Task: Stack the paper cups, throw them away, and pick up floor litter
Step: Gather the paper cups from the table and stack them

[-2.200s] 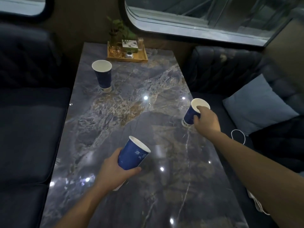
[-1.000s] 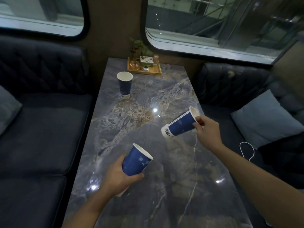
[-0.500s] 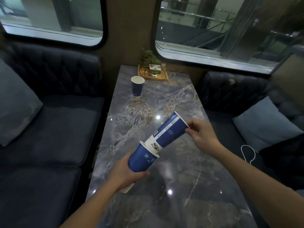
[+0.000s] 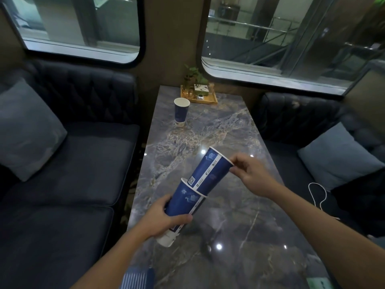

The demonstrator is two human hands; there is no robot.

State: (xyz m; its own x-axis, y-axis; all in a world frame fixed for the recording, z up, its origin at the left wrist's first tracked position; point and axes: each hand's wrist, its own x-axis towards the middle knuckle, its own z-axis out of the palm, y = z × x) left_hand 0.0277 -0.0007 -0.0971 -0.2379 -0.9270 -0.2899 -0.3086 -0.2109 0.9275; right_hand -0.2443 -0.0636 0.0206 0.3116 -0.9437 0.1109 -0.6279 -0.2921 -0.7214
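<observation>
A tilted blue paper cup with a white rim and white base (image 4: 183, 207) is held above the near half of the blue-grey marbled table (image 4: 229, 236) by the left hand (image 4: 160, 217), whose fingers and thumb are wrapped closed around the lower part of its wall. A second blue paper cup with a white printed stripe (image 4: 210, 172) is partly nested into its mouth, base first, and is pinched at the rim by the thumb and fingertips of the right hand (image 4: 250, 174), the remaining fingers being curled in.

A third blue paper cup (image 4: 180, 112) is left standing upright on the far part of the table, just in front of a small wooden tray (image 4: 212, 100) carrying a potted plant.

The cups are judged to be very light and apparently empty, though the insides cannot be seen. Thin paper walls are expected to buckle if squeezed hard, so only a gentle grip is called for. The rolled rim is the stiffest part and is well suited to a pinch; the mid-wall can be encircled loosely. The waxy printed surface may be somewhat slippery, and the taper may cause the inner cup to wedge when pushed fully home. The standing cup is best taken around its middle wall or by its rim.
</observation>
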